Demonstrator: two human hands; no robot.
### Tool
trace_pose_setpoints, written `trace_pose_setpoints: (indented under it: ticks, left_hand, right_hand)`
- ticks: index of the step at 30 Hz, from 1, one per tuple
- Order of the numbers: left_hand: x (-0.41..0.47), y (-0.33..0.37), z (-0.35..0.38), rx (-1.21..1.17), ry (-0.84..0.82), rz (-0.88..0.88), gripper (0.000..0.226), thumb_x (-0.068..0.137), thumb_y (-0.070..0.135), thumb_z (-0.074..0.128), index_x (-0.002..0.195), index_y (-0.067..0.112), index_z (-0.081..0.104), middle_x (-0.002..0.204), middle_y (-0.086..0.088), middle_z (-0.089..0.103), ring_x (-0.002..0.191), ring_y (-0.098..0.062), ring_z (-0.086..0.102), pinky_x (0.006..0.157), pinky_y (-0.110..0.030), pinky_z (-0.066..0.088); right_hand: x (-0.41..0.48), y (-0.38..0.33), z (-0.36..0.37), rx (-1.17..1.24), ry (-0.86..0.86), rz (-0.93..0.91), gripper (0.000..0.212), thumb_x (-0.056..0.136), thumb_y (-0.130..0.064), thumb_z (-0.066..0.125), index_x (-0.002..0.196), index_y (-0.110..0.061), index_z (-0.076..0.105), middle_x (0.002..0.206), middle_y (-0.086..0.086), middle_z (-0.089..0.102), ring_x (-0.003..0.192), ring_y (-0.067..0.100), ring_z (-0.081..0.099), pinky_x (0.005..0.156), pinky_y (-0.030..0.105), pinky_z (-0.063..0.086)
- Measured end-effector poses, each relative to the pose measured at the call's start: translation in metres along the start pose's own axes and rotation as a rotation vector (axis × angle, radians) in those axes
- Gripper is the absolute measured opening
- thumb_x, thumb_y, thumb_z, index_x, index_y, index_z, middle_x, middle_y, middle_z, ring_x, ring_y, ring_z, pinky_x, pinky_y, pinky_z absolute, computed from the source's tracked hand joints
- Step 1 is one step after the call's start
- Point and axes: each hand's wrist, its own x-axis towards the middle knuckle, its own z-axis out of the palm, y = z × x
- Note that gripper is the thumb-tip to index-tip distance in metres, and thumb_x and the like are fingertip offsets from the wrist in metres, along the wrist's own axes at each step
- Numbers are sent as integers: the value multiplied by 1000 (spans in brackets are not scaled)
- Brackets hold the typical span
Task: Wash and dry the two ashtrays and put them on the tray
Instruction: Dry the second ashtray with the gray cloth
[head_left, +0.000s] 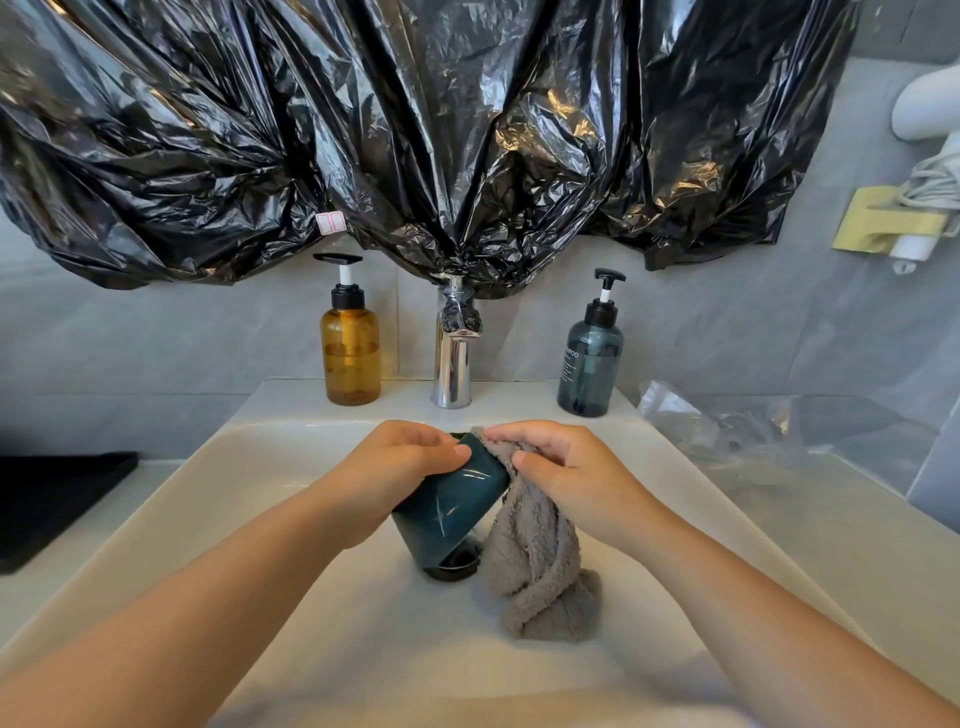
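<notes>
Grip state: the left grip (400, 462) is closed round the teal ashtray (452, 504), fingers curled over its upper wall, and holds it tilted directly above the drain (453, 567). The right grip (561, 467) pinches a grey cloth (535, 571) against the ashtray's upper edge. The cloth's free end hangs down and rests in the sink (270, 467), just right of the drain.

Judged step: drying this ashtray. Hold the glossy wall firmly, as it is probably slippery. Turn the ashtray against the cloth so that rim, inside and base all get wiped. Lift the hanging end so that it takes up no water.

The black tray (52, 499) lies on the counter (26, 592), well left of the drain. No second ashtray is in view.
</notes>
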Motion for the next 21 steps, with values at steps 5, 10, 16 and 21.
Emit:
trace_pose_setpoints:
  ticks: [5,10,16,21]
  left_hand:
    - [0,4,-3,-18,5,121,10,91,8,60,87,7,69,81,-9,73,77,-22,65,75,-32,50]
    - [-4,6,-2,-42,-19,207,14,92,3,56,86,6,68,77,-4,73,71,-17,66,74,-29,51]
    - [-5,9,-2,-39,-54,233,16,93,2,55,87,11,67,81,-3,74,75,-15,68,71,-23,54]
    - [-5,5,-5,-72,-112,266,17,94,1,52,90,10,66,83,-3,74,75,-15,68,70,-22,53]
  right_hand:
    - [2,-2,-3,30,51,-106,38,100,-11,46,124,-36,62,127,-19,61,121,-7,50,101,12,39]
    - [2,6,-12,47,116,-57,37,101,-12,44,125,-33,62,129,-16,61,123,-1,50,109,27,38]
    - [-2,-8,-4,-112,118,-180,39,102,-19,41,129,-43,56,119,-6,68,110,8,59,94,27,50]
    - [5,1,-12,115,95,24,36,103,-17,38,124,-36,61,132,-13,59,124,4,50,112,35,38]
